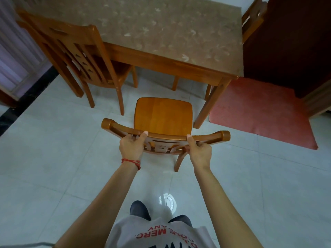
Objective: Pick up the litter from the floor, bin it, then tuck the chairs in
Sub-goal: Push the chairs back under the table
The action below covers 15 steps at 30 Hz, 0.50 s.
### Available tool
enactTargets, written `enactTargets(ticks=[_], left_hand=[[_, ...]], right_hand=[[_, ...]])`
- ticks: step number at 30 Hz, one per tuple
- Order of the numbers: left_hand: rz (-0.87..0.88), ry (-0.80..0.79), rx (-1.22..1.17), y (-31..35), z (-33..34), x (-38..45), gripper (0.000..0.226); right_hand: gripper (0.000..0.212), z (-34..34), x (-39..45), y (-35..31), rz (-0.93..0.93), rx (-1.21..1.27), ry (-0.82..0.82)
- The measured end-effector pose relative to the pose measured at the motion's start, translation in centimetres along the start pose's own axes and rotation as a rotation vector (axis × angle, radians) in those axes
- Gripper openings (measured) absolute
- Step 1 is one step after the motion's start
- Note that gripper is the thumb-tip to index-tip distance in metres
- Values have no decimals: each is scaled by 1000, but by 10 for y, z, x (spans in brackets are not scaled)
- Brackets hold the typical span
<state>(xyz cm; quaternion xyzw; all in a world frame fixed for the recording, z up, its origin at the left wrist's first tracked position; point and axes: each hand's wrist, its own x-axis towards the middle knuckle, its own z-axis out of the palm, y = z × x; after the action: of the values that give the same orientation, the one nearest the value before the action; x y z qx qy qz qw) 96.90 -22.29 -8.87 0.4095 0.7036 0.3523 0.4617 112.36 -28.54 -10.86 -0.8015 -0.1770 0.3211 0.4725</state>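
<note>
Table point(161, 33) wooden, patterned top; floor point(53, 158) pale tile; red mat point(259, 111) beside.

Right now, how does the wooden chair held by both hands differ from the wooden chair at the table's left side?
The held wooden chair stands clear of the wooden table with the patterned top, seat fully exposed; the left wooden chair has its seat partly under the table. The left hand and right hand grip the held chair's top rail; nothing touches the left chair. Both share the same orange-brown wood and slatted backs.
</note>
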Motion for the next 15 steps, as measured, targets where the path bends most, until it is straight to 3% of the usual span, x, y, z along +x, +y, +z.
enactTargets(ticks=[15], left_hand=[[-1,-20,-14,27,10,78,36]], right_hand=[[31,47,33,-34,-25,70,35]])
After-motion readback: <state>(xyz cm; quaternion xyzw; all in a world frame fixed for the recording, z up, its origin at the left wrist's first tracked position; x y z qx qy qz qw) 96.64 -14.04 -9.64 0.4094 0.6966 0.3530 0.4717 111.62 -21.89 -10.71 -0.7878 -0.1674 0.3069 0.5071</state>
